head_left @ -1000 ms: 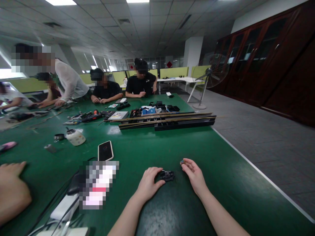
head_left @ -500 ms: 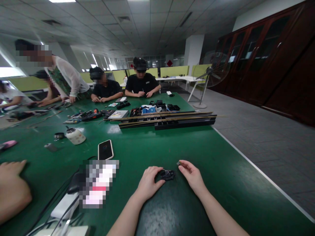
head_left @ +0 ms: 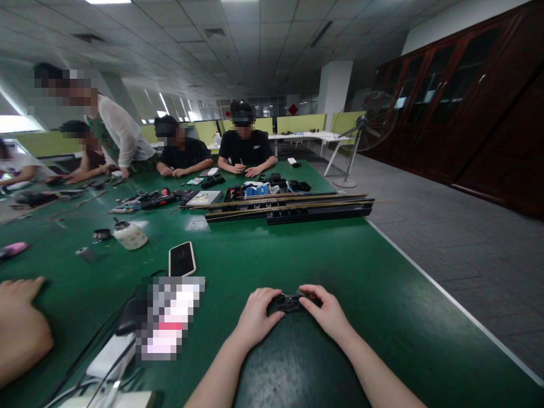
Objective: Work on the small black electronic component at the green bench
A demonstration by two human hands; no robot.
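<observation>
On the green table [head_left: 340,249], toward its near edge and well in from its right edge, lies a small dark part [head_left: 289,304] with a hand at either end; the left hand [head_left: 258,317] has thumb and fingertips clamped about its left end, thumb on the side toward the near edge and fingers on the far side; the right hand [head_left: 327,311] brings thumb and forefinger close together at the right end (whether they pinch a small piece or the part's own edge, I cannot tell); to handle this well, I would let the left hand do the steadying, pressing the part lightly against the table so it cannot skid, while the right fingertips do the fine work, lined up straight and with little force; tilting or pushing hard could, I judge, slip the grip or strain thin features; resting both wrists would help; the phone [head_left: 182,259] and the long black rails [head_left: 321,212] toward the far edge lie well apart, leaving elbow room.
</observation>
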